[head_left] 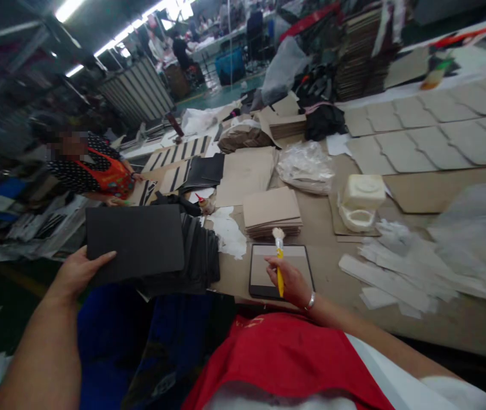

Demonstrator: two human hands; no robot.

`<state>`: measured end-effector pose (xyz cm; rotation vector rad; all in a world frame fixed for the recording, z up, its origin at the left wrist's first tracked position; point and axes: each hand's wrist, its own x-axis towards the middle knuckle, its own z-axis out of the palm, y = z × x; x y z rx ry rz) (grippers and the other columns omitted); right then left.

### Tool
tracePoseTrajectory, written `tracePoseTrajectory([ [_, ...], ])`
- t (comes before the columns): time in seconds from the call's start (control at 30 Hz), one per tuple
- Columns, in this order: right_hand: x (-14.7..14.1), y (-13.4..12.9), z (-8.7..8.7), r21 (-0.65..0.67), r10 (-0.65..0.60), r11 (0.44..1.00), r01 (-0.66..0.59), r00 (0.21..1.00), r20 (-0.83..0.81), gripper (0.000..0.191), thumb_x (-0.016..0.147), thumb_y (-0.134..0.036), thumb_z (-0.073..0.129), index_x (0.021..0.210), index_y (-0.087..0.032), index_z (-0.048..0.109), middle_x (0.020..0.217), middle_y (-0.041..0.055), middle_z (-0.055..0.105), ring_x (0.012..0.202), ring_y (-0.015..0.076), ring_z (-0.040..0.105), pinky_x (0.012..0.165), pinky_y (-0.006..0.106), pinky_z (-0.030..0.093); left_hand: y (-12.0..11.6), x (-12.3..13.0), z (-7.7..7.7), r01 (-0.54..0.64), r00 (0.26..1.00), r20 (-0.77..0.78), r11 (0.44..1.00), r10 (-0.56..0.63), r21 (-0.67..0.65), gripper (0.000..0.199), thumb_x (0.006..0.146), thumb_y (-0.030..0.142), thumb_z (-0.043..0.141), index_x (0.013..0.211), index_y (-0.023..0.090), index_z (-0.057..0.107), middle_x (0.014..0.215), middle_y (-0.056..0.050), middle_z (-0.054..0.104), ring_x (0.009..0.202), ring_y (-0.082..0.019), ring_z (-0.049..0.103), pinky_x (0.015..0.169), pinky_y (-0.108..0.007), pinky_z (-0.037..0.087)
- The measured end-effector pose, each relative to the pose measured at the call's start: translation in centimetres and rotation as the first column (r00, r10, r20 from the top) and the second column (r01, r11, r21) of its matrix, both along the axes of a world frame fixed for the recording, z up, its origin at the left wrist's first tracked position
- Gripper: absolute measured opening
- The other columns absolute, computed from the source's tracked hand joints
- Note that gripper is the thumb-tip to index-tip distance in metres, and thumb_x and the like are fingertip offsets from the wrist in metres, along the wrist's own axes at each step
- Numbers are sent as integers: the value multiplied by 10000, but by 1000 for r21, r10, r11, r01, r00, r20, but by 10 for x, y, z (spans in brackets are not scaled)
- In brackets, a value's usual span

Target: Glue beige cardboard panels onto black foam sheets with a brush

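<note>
Brown sheeting covers the long worktop (326, 290), which runs through a busy workshop with strip lights (123, 39) overhead. Near its left end, beyond a tall pile of soft-edged black sheets (200, 250), a co-worker in an orange apron (114, 176) leans over striped beige boards (178, 154).

At the worktop's front-left corner, the left hand (82, 270) pinches a smooth, rectangular black panel (135, 236) by its left edge, thumb flat on the upper face and the other fingers hidden beneath. Whether the panel's right side rests on the pile, I cannot tell.

Close to the middle of the front edge, the right hand (289, 279) has its fingers closed around the yellow handle of a pale-bristled brush (280, 279), bristles pointing up and away from the body. Beneath this hand lies a flat rectangular beige panel with a black border (262, 265); contact between hand and panel is unclear.

Just behind that bordered panel sits a neat stack of beige cardboard (272, 208). Farther right stand a cut-open white plastic container (364, 193) and, nearer the front edge, loose white paper strips (392, 279).
</note>
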<state>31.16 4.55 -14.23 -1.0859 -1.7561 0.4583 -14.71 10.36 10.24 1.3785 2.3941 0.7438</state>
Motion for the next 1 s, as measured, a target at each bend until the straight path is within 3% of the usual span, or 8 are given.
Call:
tracePoseTrajectory([
  [0.07,2,1,3,-3,-1,1000,1,1000,-16,277,871,-197,504,1147,-202,491,907,58,657,780,151,650,759,297,543,-19,10,6,-5,942,335,994,-31,106,855,398,493,856,1134,159,576,865,-10,702,695,-149,641,727,-369,565],
  [0.23,-5,-15,23,-135,39,989,-61,987,-157,263,873,-257,512,1131,-227,474,938,54,636,771,148,651,722,300,542,-51,72,-16,-50,860,502,966,-87,252,838,423,453,855,1178,219,575,969,-14,698,729,-160,653,782,-361,568],
  [0.33,-3,-24,24,-289,-24,954,-77,942,-333,247,895,-318,470,1125,-232,446,1006,53,612,791,137,648,674,276,532,-60,135,-73,111,732,654,980,-192,163,724,550,424,810,1199,228,555,1045,-36,690,817,-187,668,800,-332,567],
  [0.43,15,-33,11,-405,-237,912,62,886,-398,199,904,-364,428,1051,-232,453,957,32,602,811,134,618,702,278,515,-67,203,-153,303,595,770,952,-232,53,644,634,433,756,1183,179,537,1107,-82,667,925,-213,656,868,-357,537],
  [0.57,51,-47,-22,-531,-498,789,310,828,-256,204,882,-399,431,965,-218,470,861,28,595,792,153,585,754,308,491,-65,257,-254,379,618,744,926,-255,2,567,690,500,661,1106,132,546,1049,-118,675,907,-235,657,827,-392,539],
  [0.67,70,-49,-50,-588,-523,717,375,847,-98,230,863,-398,441,987,-207,475,874,53,619,794,178,604,743,330,491,-52,266,-300,464,749,563,883,-348,-71,433,750,443,605,1053,135,574,1004,-116,682,921,-235,650,841,-379,518],
  [0.8,80,-39,-83,-572,-393,703,423,901,183,258,809,-284,525,1041,-178,486,975,101,635,863,210,625,778,354,494,-30,269,-321,522,851,237,808,-469,-274,358,786,373,596,1048,130,576,983,-133,676,919,-254,649,815,-366,503],
  [1.0,80,-22,-105,-570,-234,658,492,853,466,269,826,-194,505,1093,-167,521,1019,102,642,898,201,620,794,303,479,-21,275,-329,533,821,28,748,-570,-395,414,808,385,584,1119,120,520,1016,-152,651,984,-278,627,797,-359,491],
])
